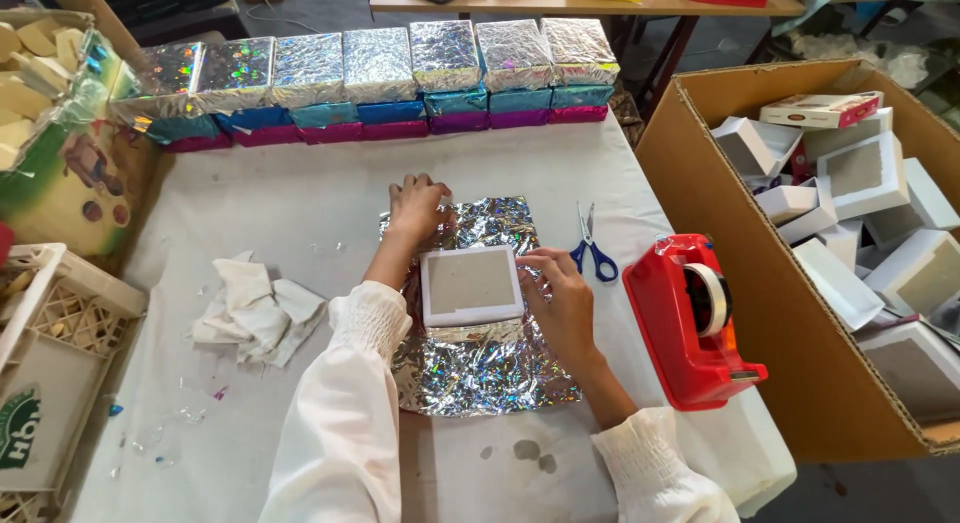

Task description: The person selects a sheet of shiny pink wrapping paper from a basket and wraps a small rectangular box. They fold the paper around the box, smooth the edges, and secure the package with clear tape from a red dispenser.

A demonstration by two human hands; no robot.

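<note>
The small white box [471, 285] lies flat on the foil sheet [478, 363] between both hands, left hand [418, 208] spread flat on foil beyond it, right hand [562, 301] touching its right edge.

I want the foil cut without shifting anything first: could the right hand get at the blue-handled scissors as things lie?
Probably yes. The scissors lie in the open on the table, just beyond the right hand, with nothing between them.

Silver shimmer under your hands, red and blue at the side.

Your foil sheet [480, 368] is crinkled holographic silver with rainbow flecks; the box [471, 284] on it is white with a grey-brown face; your sleeves [345, 423] are white; the scissors [592, 248] have blue handles; the tape dispenser [688, 323] is red; the wrapped boxes [380, 78] stack silver over blue, teal and magenta.
</note>
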